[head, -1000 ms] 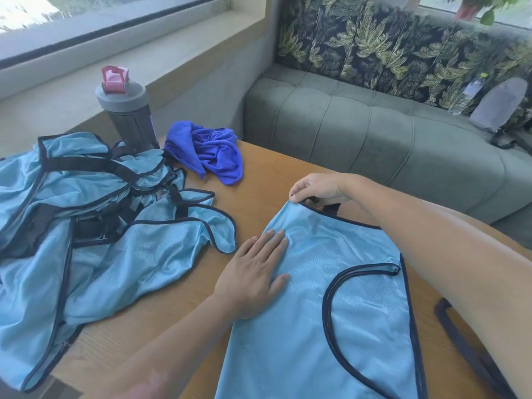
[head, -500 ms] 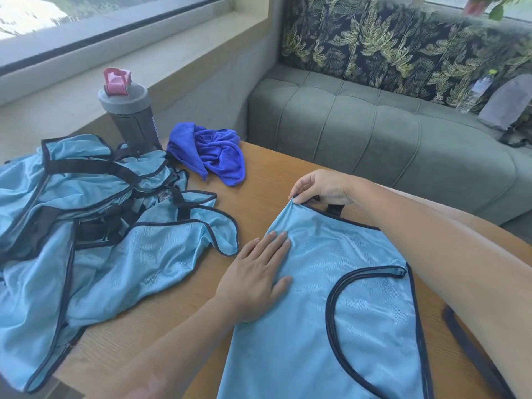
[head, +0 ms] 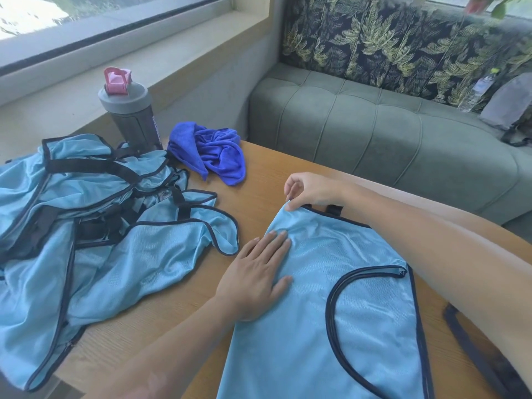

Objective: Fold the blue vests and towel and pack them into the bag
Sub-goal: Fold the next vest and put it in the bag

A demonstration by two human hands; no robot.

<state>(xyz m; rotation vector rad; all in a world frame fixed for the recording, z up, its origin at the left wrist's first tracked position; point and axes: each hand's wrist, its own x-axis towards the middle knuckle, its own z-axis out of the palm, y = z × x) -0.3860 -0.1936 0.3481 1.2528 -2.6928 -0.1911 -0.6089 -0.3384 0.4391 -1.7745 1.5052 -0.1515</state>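
Head view: right hand (head: 311, 191) pinching vest (head: 331, 312) corner, now slightly raised; left hand (head: 256, 272) flat, unmoved.

A light blue vest (head: 331, 306) with dark trim lies flat on the wooden table (head: 267, 174). The left hand (head: 254, 276) rests palm down on the vest's left edge, fingers straight. The right hand (head: 309, 191) pinches the vest's far corner between thumb and forefinger. A heap of vests (head: 86, 226) lies at the table's left. Behind the heap stands a grey bottle (head: 129, 113) with a pink cap; beside it lies a crumpled dark blue towel (head: 214, 156). A green sofa (head: 388, 128) runs behind the table, carrying what appears to be a grey bag (head: 509, 105) at far right.
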